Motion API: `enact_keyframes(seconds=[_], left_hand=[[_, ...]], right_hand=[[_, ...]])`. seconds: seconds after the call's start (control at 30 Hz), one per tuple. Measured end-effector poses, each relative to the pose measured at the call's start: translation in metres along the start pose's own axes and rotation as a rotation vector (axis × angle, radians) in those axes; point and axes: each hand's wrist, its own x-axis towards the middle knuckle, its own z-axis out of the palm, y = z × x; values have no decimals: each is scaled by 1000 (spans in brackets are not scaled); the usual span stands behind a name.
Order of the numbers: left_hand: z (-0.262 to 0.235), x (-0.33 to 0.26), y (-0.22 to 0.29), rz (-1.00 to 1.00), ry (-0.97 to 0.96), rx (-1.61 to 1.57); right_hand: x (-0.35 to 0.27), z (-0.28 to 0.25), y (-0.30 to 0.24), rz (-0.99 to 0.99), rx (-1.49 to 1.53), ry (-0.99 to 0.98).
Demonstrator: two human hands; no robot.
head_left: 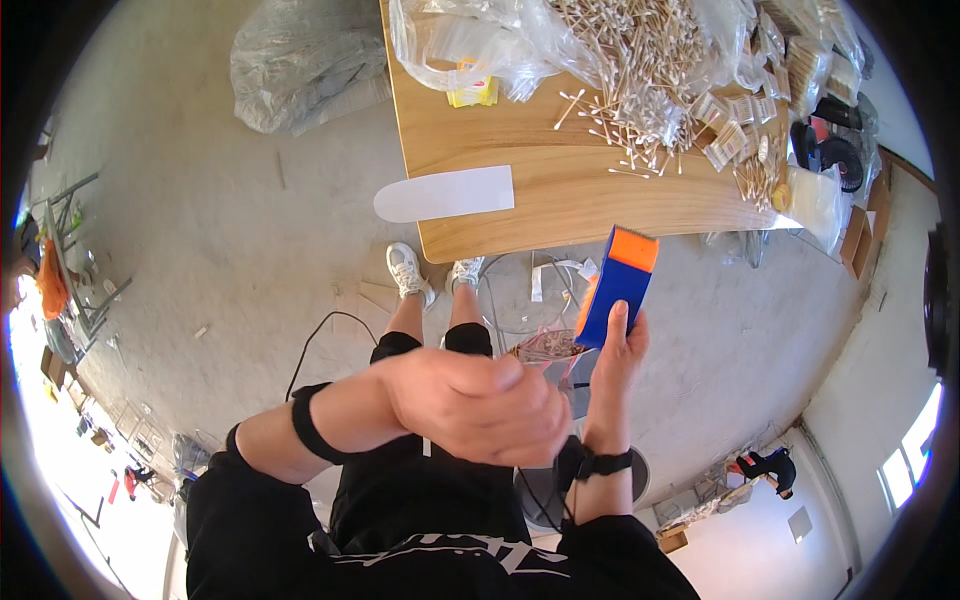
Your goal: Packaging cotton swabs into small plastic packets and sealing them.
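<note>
My right hand (620, 362) grips the lower end of a blue and orange box-shaped thing (626, 283), with the thumb laid along its face. It is held tilted upright, in front of the table's near edge. Its top end is orange, and a strip of orange shows along its left side. In front of my body, my left hand (482, 408) is closed in a fist, its back toward the view. The curled fingers hide whatever may be inside it. The two hands are apart.
On the wooden table (560, 225) lie a white round-ended sheet (445, 194), a heap of cotton swabs (645, 60), bundled swabs (735, 130), clear plastic bags (480, 40) and a yellow packet (473, 92). A bin (545, 497) stands by my legs. Another person (768, 468) is farther off.
</note>
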Motion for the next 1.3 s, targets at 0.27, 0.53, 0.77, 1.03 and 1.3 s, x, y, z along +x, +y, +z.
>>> enact_keyframes(seconds=[0.27,0.53,0.77,1.03,1.3], left_hand=[[-19,-9,-8,-357,-5,2],[-21,-20,-10,-426,-2,44],[-26,-35,-15,-438,-34,17],[-19,-53,-17,-533,-31,-58],[-12,-85,-31,-731,-91,-16]], right_hand=[[111,28,-5,-1174,-1198,40],[119,42,-7,-1198,-1176,44],[17,75,-26,-527,-283,-721],[5,82,4,-377,-261,-979],[-6,80,35,-115,-197,-898]])
